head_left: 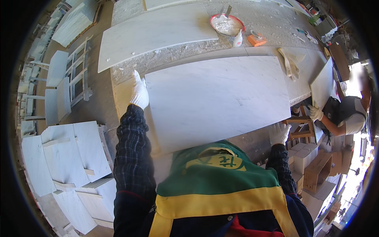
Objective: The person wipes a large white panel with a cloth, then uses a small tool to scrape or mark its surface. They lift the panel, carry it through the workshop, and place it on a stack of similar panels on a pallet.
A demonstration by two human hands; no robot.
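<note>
**White slab (217, 98) lies lengthwise, left to right, in front of you**

In the head view, the slab lies across the table (122, 93) between your 2 gloved hands, its long axis running left to right, its right end angled slightly farther from you. Its near right corner seems to reach past the table's edge.

Your left hand (139, 93) is at the left short edge, by the far corner, fingers pointing away from you. It looks to be against the slab, but you can't tell from here whether it has hold of it.

Your right hand (279, 133) is at the long near edge, close to the near right corner, fingers parted; contact or grip there can't be told.

The key relation is diagonal: the slab lies right of your left hand, and far and left of your right. Both are close to it, the left more plainly at its edge.

Beyond the slab sit a red-rimmed bowl (230, 27) of white material, a white bottle (237, 39) and an orange block (257, 39).
</note>
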